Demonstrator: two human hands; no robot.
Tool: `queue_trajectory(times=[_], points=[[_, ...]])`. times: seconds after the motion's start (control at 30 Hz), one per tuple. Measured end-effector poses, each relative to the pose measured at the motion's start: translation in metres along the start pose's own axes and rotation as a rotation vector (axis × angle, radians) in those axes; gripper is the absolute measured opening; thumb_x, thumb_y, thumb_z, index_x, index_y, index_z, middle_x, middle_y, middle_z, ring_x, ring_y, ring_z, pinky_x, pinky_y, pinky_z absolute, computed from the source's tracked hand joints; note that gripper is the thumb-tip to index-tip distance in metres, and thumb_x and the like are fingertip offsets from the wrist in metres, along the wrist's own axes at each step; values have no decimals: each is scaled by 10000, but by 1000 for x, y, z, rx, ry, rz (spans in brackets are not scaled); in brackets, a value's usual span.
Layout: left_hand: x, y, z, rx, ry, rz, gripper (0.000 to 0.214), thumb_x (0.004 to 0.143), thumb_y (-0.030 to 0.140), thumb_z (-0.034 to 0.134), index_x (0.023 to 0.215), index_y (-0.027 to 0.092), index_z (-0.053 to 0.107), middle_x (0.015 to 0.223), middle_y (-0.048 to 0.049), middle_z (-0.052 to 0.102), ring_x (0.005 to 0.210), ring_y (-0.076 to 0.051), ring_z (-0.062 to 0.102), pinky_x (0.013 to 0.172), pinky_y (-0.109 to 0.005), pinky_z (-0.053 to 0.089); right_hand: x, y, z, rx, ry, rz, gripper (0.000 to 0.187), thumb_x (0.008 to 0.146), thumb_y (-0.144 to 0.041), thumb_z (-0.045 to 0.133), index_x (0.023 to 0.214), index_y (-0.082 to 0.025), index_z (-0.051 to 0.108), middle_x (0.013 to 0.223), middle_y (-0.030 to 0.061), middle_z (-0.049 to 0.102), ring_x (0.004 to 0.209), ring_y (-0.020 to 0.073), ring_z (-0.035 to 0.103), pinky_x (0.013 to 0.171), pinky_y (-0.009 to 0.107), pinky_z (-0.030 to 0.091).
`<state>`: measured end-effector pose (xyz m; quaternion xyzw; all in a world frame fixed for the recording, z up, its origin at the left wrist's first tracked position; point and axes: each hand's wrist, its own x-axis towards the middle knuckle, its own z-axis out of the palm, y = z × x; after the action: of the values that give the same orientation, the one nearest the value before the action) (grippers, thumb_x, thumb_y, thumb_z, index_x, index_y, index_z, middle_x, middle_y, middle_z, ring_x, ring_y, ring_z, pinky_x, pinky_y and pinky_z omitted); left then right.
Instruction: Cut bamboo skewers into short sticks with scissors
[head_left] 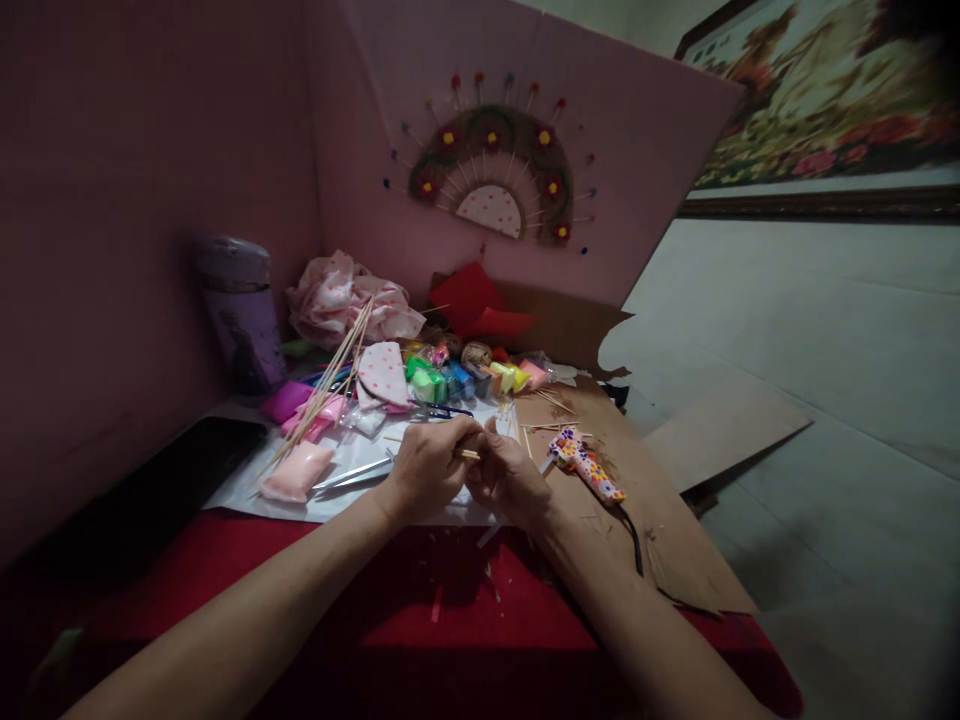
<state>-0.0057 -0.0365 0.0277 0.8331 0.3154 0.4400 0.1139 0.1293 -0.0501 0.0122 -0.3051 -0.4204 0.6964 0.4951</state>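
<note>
My left hand is closed around a thin wooden stick, whose pale end pokes out towards the right. My right hand meets it at the fingertips, its fingers curled together; whatever they pinch is hidden. Left of my hands lies a pair of metal scissors on white paper. A flowered glue gun rests on cardboard to the right of my right hand. Several more loose sticks are scattered beyond it.
Packs of coloured clay, a dotted half-round piece, long skewers and crumpled dotted cloth crowd the back. A purple tumbler stands at left. A decorated fan shape is on the upright pink board.
</note>
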Motion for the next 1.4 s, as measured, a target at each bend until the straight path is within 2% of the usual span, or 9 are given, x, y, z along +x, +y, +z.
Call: queue_trajectory(times=[0.23,0.43,0.6,0.77,0.97,1.2,1.4], points=[[0,1,-4,69,-20,63,133,802,152,440,758,170,565,604,6,597,525,-96,525,534,-206,337,3,2,-5,-80,40,-36,481,670,-619,624,604,-153,526,445,-37,505,330,61,407,293,166,281],[1,-3,-5,63,-53,71,120,744,134,456,687,174,554,574,18,574,497,-81,479,505,-197,313,3,3,-10,-176,3,-35,508,672,-654,595,636,-151,536,439,-33,523,321,58,416,316,171,314],[0,-3,1,-24,55,27,136,675,104,456,562,167,499,479,41,499,438,-57,413,470,-180,293,1,6,-5,-162,15,-26,499,683,-639,599,668,-143,552,411,-47,495,294,54,393,285,161,290],[1,-1,8,-85,139,-60,138,688,125,467,559,159,505,460,48,492,418,-45,388,450,-170,287,3,6,0,-96,47,-24,484,667,-621,631,637,-150,525,415,-57,479,304,42,381,288,149,278],[3,-3,7,-89,221,-87,164,696,162,494,534,157,473,432,68,411,405,-35,336,431,-162,263,0,1,1,-6,44,42,430,673,-568,663,653,-159,531,458,-53,504,334,39,401,311,145,286],[0,-3,5,-39,65,-75,124,743,149,461,660,165,552,522,32,530,463,-62,442,495,-182,315,2,2,-4,49,28,30,426,705,-562,637,633,-159,522,452,-41,523,333,52,423,312,151,278],[-2,1,3,-29,51,-49,134,714,116,489,812,172,563,551,44,522,479,-70,431,498,-186,307,3,3,-4,53,39,-3,421,690,-553,656,621,-155,538,438,-45,511,317,50,402,302,157,269]])
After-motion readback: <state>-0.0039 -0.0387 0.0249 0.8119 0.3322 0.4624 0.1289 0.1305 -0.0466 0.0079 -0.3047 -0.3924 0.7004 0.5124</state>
